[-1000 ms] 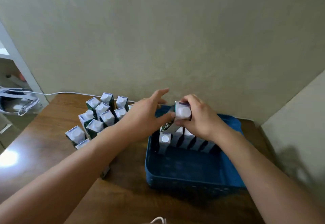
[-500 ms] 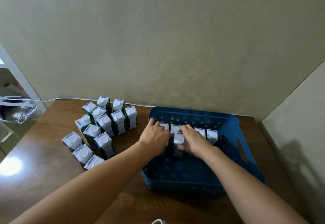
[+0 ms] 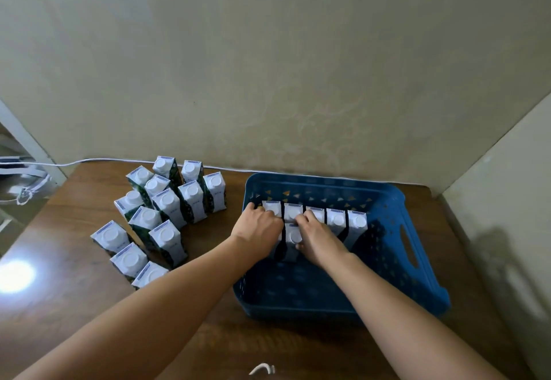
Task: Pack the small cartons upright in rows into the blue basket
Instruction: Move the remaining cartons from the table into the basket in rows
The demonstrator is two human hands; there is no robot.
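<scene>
The blue basket (image 3: 417,260) sits on the brown table, right of centre. Several white-topped cartons stand upright in a row (image 3: 337,220) along its far wall. In front of that row stands another carton (image 3: 293,241), and my right hand (image 3: 317,236) grips it from the right. My left hand (image 3: 258,227) is curled over a carton at the basket's left wall, which it mostly hides. A cluster of several loose cartons (image 3: 167,209) stands on the table to the left of the basket.
The table (image 3: 74,230) is pushed into a corner, with a beige wall behind and another on the right. A white cable (image 3: 98,161) runs along the table's far edge. The near half of the basket floor is bare.
One second ago my hands held a carton above the basket; it now stands in front of the far row. The view has tilted down and drawn back since then.
</scene>
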